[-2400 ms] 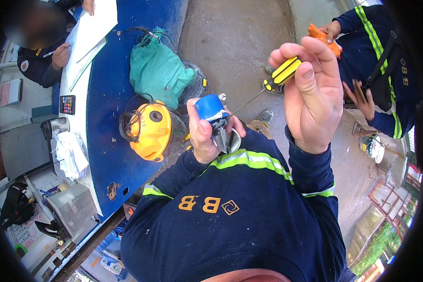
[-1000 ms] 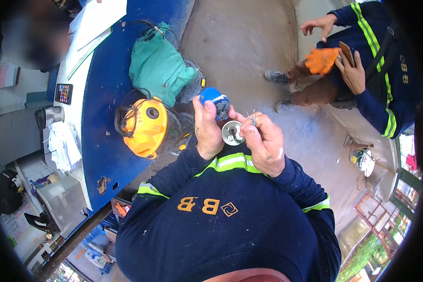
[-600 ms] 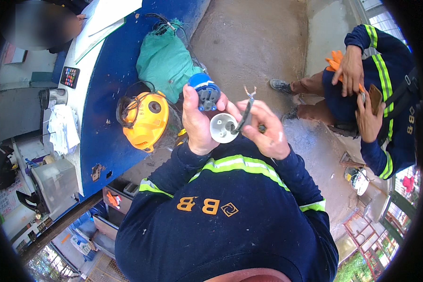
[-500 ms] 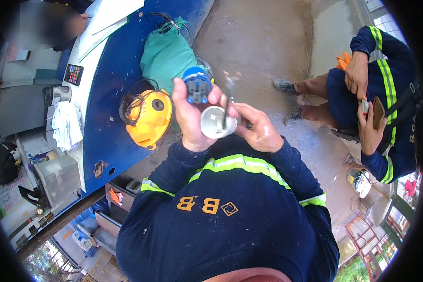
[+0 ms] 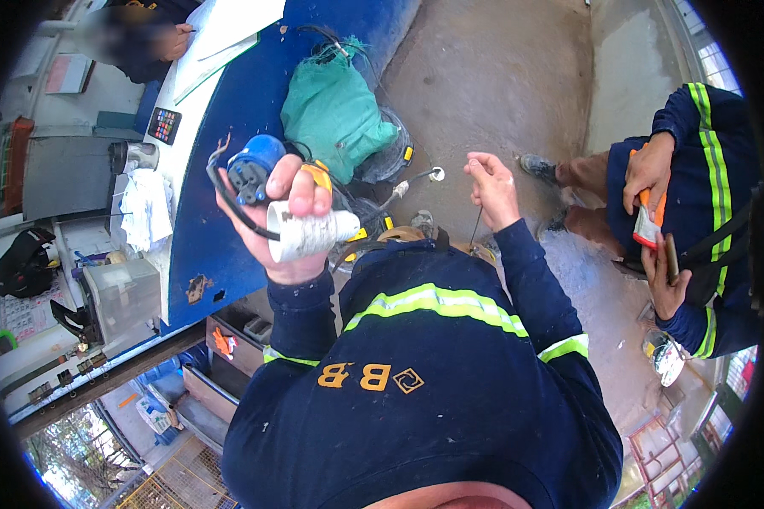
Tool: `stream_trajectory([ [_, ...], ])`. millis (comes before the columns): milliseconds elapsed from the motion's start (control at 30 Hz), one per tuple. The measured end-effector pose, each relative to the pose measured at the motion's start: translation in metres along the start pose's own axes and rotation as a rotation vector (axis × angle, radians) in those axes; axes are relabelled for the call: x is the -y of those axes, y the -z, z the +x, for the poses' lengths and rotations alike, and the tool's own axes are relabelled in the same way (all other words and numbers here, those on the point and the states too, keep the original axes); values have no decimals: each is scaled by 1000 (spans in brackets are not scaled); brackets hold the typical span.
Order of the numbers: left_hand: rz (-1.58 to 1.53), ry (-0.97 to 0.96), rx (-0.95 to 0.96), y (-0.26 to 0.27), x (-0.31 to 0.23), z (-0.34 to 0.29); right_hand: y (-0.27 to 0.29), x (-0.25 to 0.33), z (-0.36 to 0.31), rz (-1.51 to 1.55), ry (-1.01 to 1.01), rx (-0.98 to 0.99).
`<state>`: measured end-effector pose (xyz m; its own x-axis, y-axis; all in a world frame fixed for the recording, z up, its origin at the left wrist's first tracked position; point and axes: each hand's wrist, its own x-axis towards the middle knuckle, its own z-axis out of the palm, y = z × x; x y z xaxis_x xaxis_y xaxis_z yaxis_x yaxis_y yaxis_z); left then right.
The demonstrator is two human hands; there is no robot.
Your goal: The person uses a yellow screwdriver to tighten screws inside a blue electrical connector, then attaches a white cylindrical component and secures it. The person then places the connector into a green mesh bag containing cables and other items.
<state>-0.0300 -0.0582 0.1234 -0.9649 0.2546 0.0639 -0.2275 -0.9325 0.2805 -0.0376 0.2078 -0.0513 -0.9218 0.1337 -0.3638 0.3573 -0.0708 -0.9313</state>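
My left hand [image 5: 301, 188] is closed around a blue round electrical connector [image 5: 250, 174] with a dark socketed face. The same hand holds a white plastic sleeve [image 5: 307, 233], wider at one end, lying sideways against the palm. A black cable [image 5: 395, 197] runs through the sleeve and out to the right, with a grey-wrapped section. At its far end sits a small white ring [image 5: 437, 174]. Bare copper-coloured wire ends [image 5: 221, 148] stick up beside the connector. My right hand [image 5: 494, 188] is empty, fingers apart, just right of the ring and not touching it.
A blue-sided counter [image 5: 229, 93] with papers stands on the left, another person's hand [image 5: 174, 41] above it. A green sack [image 5: 331, 110] lies beyond my hands. At right, a co-worker [image 5: 696, 195] holds an orange-and-grey item. A patch of yellow [image 5: 318, 176] shows behind my left hand.
My hands have drawn apart: the left moved left with the connector and sleeve, the right moved right and let go. The sleeve has turned sideways. The yellow helmet is now mostly hidden.
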Motion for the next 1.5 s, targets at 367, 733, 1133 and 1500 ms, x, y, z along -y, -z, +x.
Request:
stream_trajectory([
  [367, 81, -11, -122, -16, 5, -40, -10, -176, 83, -8, -786, 15],
  [733, 120, -149, -166, -22, 1, -59, -71, -164, 64, 621, -731, 143],
  [1133, 48, 126, 19, 4, -13, -23, -98, -19, -42, 944, -561, 485],
  [1500, 163, 81, 49, 8, -24, -17, -103, 20, -62, 1060, -599, 460],
])
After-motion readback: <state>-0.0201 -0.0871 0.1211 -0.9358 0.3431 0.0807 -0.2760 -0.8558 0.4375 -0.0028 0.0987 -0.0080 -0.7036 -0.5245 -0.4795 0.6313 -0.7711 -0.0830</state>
